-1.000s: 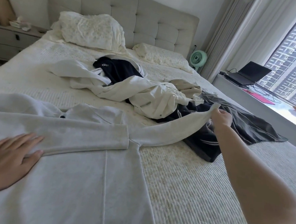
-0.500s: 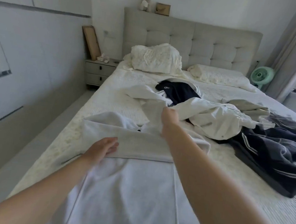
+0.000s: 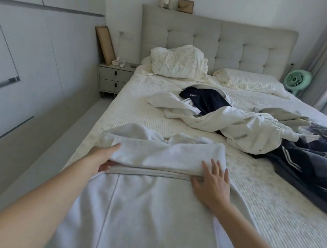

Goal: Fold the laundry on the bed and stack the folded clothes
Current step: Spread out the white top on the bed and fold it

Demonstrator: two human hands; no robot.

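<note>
1. White garment (image 3: 150,212): flat on near end of bed (image 3: 269,214), sleeves folded across
2. Left hand (image 3: 103,158): thumb over, fingers under the sleeve fold edge
3. Right hand (image 3: 212,184): fingers spread, pressing flat
4. Unfolded clothes pile (image 3: 248,130): mid-bed, beyond

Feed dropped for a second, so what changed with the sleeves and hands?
The right hand carried the right sleeve across the light grey sweatshirt, released it and now lies flat on the folded sleeves. The left hand now holds their left edge. The unfolded pile stayed put.
</note>
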